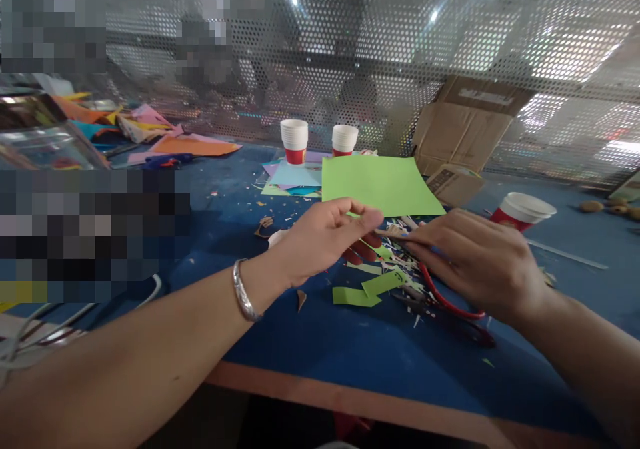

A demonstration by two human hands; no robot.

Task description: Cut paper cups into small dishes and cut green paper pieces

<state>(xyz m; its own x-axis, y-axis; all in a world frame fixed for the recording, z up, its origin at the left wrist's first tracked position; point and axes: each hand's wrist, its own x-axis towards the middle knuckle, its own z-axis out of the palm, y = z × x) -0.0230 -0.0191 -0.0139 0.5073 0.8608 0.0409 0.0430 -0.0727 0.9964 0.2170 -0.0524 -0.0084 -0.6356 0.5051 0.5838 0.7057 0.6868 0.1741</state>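
A thin tan strip (393,234), perhaps cardboard, spans the gap between my two hands above the table. My left hand (333,232), with a silver bracelet at the wrist, is closed on the strip's left end. The other end is pinched between the fingers of my right hand (480,259). Beneath the right hand lie red-handled scissors (440,299), partly covered by it. Two cut pieces of green paper (356,296) rest near a heap of paper scraps (413,276). Behind the hands is a large green sheet (377,179).
Two stacks of paper cups (294,141) (345,139) stand at the back, and a tilted cup (523,210) is at the right. A cardboard box (463,126) leans against the perforated metal screen (320,56). Coloured paper (195,144) is piled at the far left.
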